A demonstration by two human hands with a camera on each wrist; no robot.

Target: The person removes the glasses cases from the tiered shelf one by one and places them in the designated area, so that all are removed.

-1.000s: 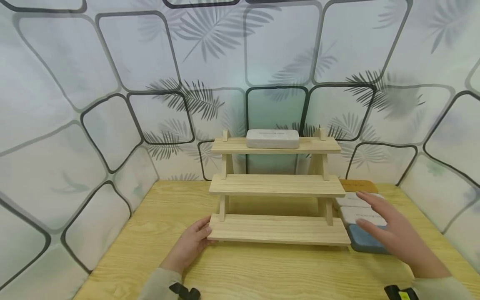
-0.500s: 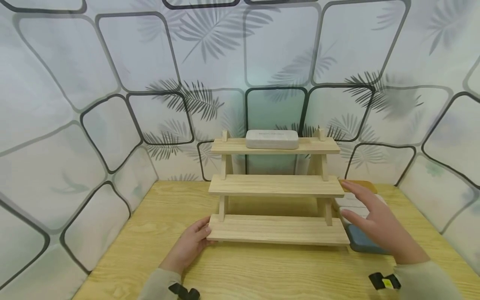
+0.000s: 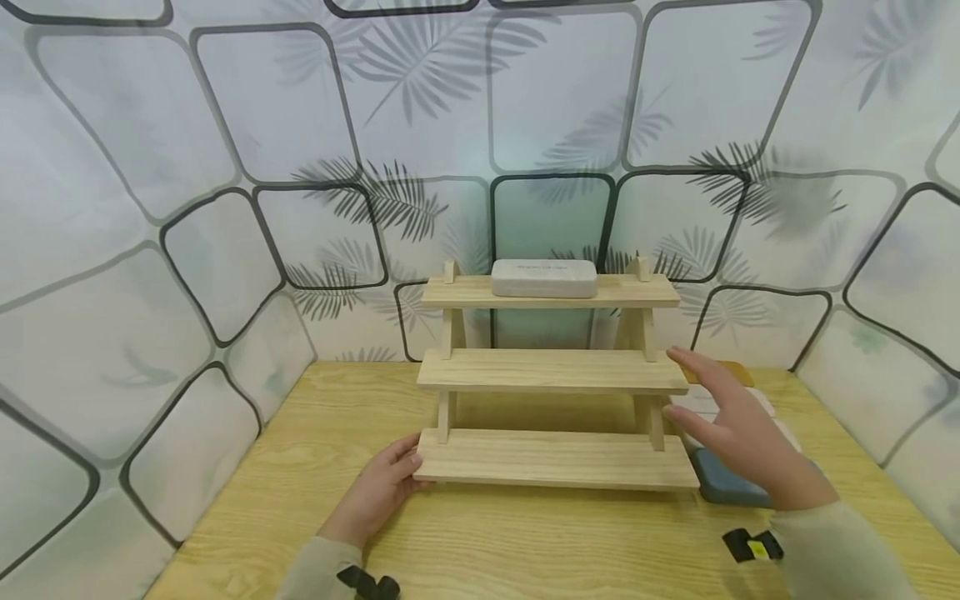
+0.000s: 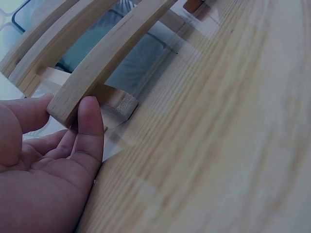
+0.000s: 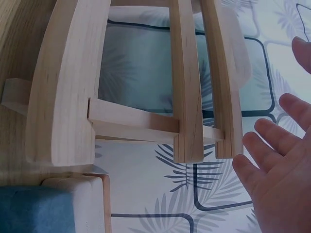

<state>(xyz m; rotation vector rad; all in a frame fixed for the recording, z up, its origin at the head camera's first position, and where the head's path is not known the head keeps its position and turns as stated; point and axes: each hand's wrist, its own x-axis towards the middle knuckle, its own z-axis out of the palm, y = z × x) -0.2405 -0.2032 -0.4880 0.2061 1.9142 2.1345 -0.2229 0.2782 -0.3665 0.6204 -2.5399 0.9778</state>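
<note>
A three-tier wooden display stand stands upright on the table, its steps rising toward the back. My left hand pinches the left end of the lowest shelf, thumb on one face and a finger on the other. On the right, my right hand is held up with its fingers extended and thumb apart, nothing in its grasp. Its fingertips overlap the right end of the middle shelf in the head view. In the right wrist view the spread fingers are beside the shelf ends. A white rectangular case lies on the top shelf.
Right of the stand, a blue case, white cases and an orange one lie in a row, partly behind my right hand. Patterned fabric encloses the wood-grain table at the back and sides.
My right hand has moved left and slightly forward, from over the row of cases to the stand's right end. My left hand keeps its hold; the stand stays almost exactly in place.
</note>
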